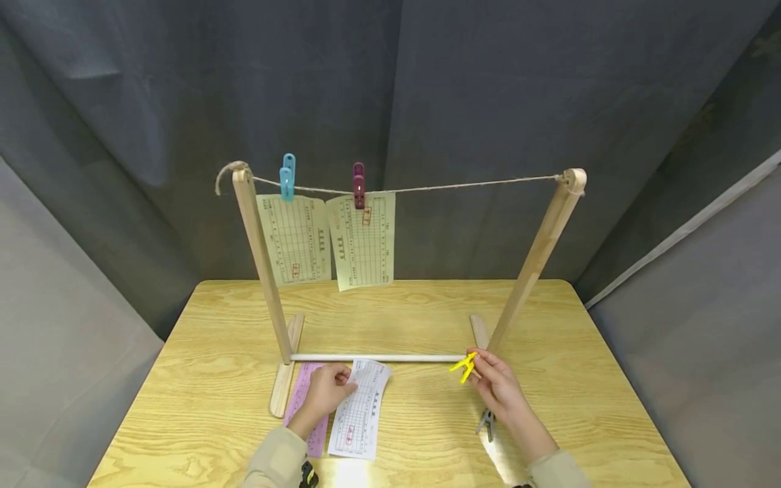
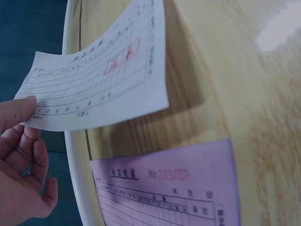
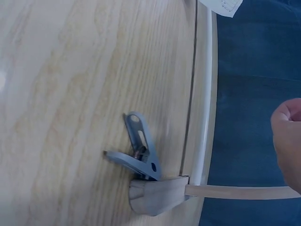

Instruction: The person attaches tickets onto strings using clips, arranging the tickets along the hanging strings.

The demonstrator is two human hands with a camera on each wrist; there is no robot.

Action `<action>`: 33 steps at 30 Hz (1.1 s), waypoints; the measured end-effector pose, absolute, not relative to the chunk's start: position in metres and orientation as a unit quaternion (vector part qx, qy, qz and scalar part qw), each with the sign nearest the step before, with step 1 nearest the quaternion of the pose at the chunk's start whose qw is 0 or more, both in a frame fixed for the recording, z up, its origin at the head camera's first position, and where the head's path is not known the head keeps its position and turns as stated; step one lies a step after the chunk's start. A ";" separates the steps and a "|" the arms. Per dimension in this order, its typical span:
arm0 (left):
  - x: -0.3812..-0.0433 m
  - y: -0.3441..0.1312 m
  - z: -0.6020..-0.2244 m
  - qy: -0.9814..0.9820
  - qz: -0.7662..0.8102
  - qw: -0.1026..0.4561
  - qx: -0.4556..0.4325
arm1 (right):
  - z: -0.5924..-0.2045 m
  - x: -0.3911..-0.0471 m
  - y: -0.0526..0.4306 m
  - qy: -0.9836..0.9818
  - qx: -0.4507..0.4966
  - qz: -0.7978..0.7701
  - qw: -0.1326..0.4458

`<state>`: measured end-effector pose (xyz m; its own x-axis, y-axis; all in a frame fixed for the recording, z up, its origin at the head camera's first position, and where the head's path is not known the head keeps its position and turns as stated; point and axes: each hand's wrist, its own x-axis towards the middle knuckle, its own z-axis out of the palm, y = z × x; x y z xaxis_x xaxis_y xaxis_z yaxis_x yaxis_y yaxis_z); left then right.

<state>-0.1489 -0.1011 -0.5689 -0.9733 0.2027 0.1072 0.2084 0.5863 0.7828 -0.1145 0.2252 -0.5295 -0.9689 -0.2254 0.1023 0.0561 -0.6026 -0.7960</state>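
My left hand (image 1: pixel 329 388) pinches the edge of a white printed form (image 1: pixel 361 410) between thumb and fingers. In the left wrist view that white sheet (image 2: pixel 94 89) is lifted off the table and bends. A purple form (image 1: pixel 317 437) lies flat on the table beneath my left wrist. My right hand (image 1: pixel 497 385) pinches a yellow clothespin (image 1: pixel 466 367) by one end. In the right wrist view only part of the right hand (image 3: pixel 289 141) shows, and the yellow clothespin is out of sight. A grey clothespin (image 1: pixel 486 421) rests at the stand's right foot, below my right hand.
A twine line (image 1: pixel 457 187) spans two wooden posts (image 1: pixel 537 261). Two pale yellow forms hang on it, the left one (image 1: pixel 293 237) under a blue clothespin (image 1: pixel 287 177), the other (image 1: pixel 364 247) under a maroon clothespin (image 1: pixel 358 186). A white crossbar (image 1: pixel 421 358) joins the posts low down.
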 end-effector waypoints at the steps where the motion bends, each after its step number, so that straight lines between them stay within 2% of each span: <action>1: -0.149 -0.101 -0.568 -0.890 -0.440 0.004 -0.117 | -0.529 -0.115 0.226 0.441 -0.104 -0.888 0.085; 12: -0.149 -0.094 -0.546 -0.880 -0.456 0.010 -0.134 | -0.514 -0.122 0.224 0.460 -0.158 -0.861 0.147; 20: -0.147 -0.088 -0.531 -0.879 -0.447 0.042 -0.158 | -0.491 -0.121 0.217 0.655 -0.081 -0.744 0.106; 29: -0.144 -0.080 -0.504 -0.862 -0.470 0.063 -0.181 | -0.466 -0.120 0.218 0.748 -0.083 -0.658 0.024; 33: -0.143 -0.076 -0.491 -0.853 -0.487 0.062 -0.177 | -0.456 -0.121 0.221 0.775 -0.081 -0.626 0.021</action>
<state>-0.1428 -0.0758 -0.4907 -0.9296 0.2415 0.2784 0.3625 0.4624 0.8092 -0.1207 0.2210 -0.4560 -0.9859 -0.1527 0.0687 -0.0993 0.2032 -0.9741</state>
